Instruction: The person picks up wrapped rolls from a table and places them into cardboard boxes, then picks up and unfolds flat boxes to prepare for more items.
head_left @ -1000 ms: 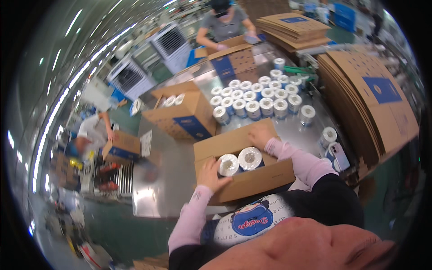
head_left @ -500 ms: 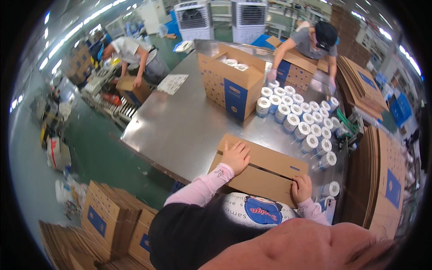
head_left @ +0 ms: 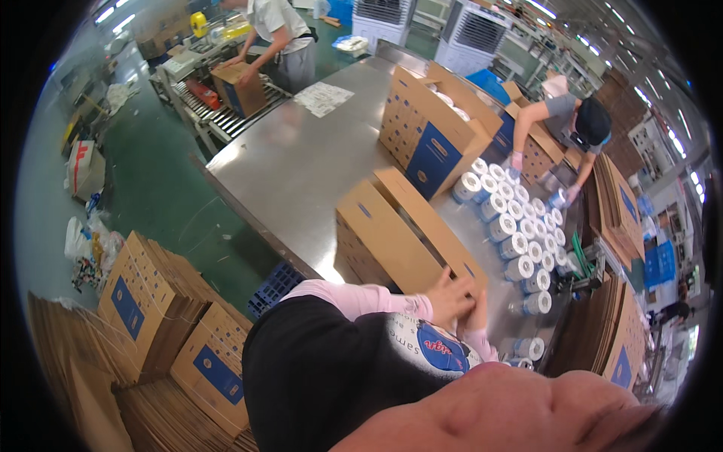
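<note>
Box flaps now folded shut; both hands brought together at the near end of the box.

The box (head_left: 399, 237), seen open with rolls inside a second ago, is closed on the steel table (head_left: 301, 173), so packing looks done and contents are hidden. Left hand (head_left: 449, 296) and right hand (head_left: 476, 316) are pressed at its near corner, fingers loosely curled; an actual grip cannot be told. Loose rolls (head_left: 520, 226) stand beside it. A second box (head_left: 433, 128) behind is open, rolls visible inside.
</note>
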Tool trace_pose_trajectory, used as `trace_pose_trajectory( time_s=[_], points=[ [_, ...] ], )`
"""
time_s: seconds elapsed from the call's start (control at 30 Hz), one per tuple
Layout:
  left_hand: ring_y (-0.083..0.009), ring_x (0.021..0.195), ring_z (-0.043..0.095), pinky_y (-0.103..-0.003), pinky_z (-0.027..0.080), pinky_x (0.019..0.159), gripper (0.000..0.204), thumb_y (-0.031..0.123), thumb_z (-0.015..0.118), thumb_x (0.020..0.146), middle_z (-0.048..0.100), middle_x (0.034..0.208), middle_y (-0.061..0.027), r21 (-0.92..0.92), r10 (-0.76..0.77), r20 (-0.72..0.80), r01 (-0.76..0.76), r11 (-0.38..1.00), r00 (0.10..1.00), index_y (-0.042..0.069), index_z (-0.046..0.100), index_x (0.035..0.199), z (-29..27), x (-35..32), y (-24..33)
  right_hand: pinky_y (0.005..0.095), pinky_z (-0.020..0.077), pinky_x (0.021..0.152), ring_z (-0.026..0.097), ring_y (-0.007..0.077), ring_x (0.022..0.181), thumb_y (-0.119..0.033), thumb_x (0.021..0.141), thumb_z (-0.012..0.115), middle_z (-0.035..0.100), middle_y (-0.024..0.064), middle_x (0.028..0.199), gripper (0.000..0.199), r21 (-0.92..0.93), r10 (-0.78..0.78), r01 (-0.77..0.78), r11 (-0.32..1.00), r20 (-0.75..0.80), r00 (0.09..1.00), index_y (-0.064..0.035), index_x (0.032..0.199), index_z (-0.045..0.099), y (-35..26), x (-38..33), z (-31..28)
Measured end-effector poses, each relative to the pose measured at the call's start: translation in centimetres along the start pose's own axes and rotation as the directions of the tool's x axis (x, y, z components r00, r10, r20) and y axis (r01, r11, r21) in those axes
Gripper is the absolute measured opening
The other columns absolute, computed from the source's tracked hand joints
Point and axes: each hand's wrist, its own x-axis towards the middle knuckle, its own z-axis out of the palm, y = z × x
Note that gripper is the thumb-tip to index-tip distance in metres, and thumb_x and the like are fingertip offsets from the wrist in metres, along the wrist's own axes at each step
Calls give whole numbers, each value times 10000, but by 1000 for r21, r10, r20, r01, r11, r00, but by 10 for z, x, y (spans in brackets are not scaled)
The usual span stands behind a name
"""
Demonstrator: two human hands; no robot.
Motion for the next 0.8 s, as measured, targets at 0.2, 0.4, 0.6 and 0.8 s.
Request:
trace_pose_trajectory(
  time_s=[0.2,0.4,0.6,0.8],
  points=[
    [-296,1429,220,-707,78,1076,595,344,507,866,347,1497,-99,246,-249,-76,260,934,966,196,382,1429,-73,-11,-143,390,485,923,509,259,1216,-402,986,483,487,145,1370,584,-190,176,-130,973,254,951,-100,1455,312,3,5,62],
    [-368,1390,252,-639,314,1012,832,480,692,767,288,1514,-132,127,-637,-693,927,353,338,188,319,1450,-129,-56,-311,323,481,922,592,197,1120,-225,951,566,645,107,1167,363,-778,301,-79,624,145,943,-23,1252,568,25,-5,29],
    [-336,1426,226,-569,254,1103,745,428,638,850,268,1537,-144,280,-836,-133,830,483,532,179,320,1476,12,-73,-282,375,465,963,614,297,1081,-166,873,587,654,160,1127,318,-969,-382,12,245,-86,920,-30,1158,626,-6,-35,-111],
    [-334,1270,466,-470,388,1033,678,537,629,827,527,1322,-185,173,-600,589,640,748,542,114,509,1342,186,-139,-218,452,420,969,518,364,1127,-157,750,701,569,187,1174,446,-838,-914,-527,-138,-98,394,-34,1157,569,-247,-115,-192]
  ],
)
